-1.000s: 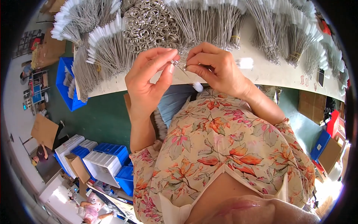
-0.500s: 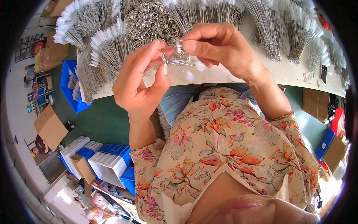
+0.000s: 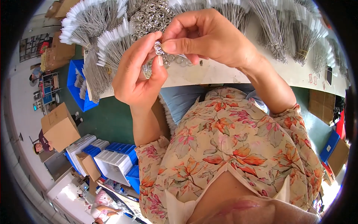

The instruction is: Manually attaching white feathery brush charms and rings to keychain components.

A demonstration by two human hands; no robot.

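Note:
Above the table edge, my two hands meet at fingertip height. My left hand (image 3: 136,72) is closed in a pinch, its thumb and fingertips on a shiny metal ring (image 3: 160,54). My right hand (image 3: 207,39) comes from the right, thumb and forefinger pinched on a bunch of small wire loops (image 3: 158,47) pressed against that ring. Whether the loops are threaded on the ring, I cannot tell. Whatever hangs from the loops is hidden behind my right hand. Just beyond the fingers lies a heap of metal rings (image 3: 151,16), with several loose ones near the table edge.
Bundles of white-bristled wire brushes (image 3: 115,43) cover the table (image 3: 223,74) left and right. A blue crate (image 3: 74,86) with brushes stands at the table's left end. White and blue crates (image 3: 112,162) are stacked lower left. Farther left, a person carries a cardboard box (image 3: 60,127).
My right hand has moved left, bringing the wire loops up against the ring in my left hand. White brush tips that hung below my right hand are out of sight now.

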